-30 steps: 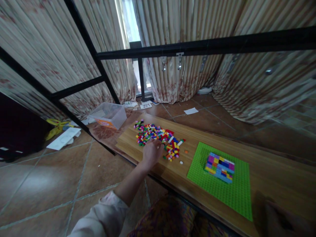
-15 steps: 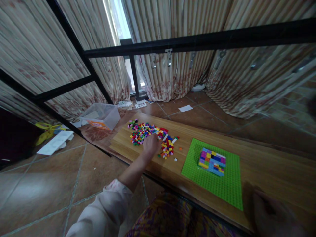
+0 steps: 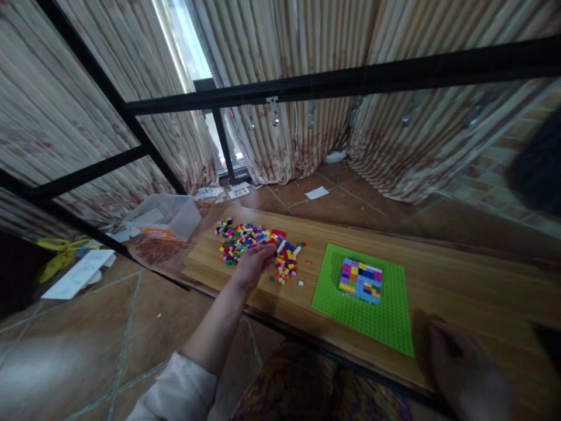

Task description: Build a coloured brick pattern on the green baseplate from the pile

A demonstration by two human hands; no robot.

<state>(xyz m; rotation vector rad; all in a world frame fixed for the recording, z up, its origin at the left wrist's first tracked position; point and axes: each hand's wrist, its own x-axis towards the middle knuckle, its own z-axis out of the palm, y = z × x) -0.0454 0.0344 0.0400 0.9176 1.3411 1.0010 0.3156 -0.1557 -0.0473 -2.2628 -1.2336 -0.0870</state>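
Observation:
A pile of small colourful toy bricks (image 3: pixel 245 234) is spread over the left half of the wooden table. My left hand (image 3: pixel 253 262) reaches over the near side of this pile, fingers stretched towards the bricks and thumb apart; no brick shows in it. Right of the pile lies a green baseplate (image 3: pixel 385 327), bearing a block of multicoloured bricks (image 3: pixel 362 280) built in a rectangle. Beyond the plate's right edge, my right hand (image 3: pixel 464 362) rests low by the table's near edge. It is dim and blurred, loosely curled with a gap between thumb and fingers.
The wooden table (image 3: pixel 456 280) runs across the view. A clear plastic box (image 3: pixel 182 219) with an orange label stands past its left end. A black metal rail (image 3: pixel 324 85) crosses before striped curtains (image 3: pixel 298 35). Papers and a yellow bag (image 3: pixel 65 254) lie on the tiled floor.
My left hand's fingers have gone from bunched to more stretched out over the pile. The view has shifted slightly, so the table's things sit further left. The brick block looks unchanged.

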